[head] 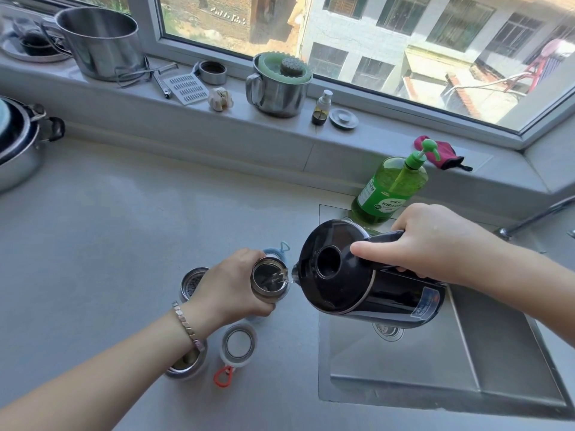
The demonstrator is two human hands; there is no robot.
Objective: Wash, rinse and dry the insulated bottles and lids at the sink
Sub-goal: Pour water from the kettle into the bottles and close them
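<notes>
Head view — bottle (269, 279) within grip of left hand (231, 287) — kettle (357, 275) spout alongside

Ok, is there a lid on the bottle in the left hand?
No, the bottle held by the left hand is open at the top, and the kettle pours water into its mouth.

Window sill (239, 115), left to right: large steel pot (99, 45), flat grater (186, 88), garlic bulb (220, 99), steel mug (277, 91) with green lid, small spray bottle (322, 108), round metal stopper (343, 118), pink cloth (441, 155). Lidded pan (18, 150) at left edge of counter (124, 213).
</notes>
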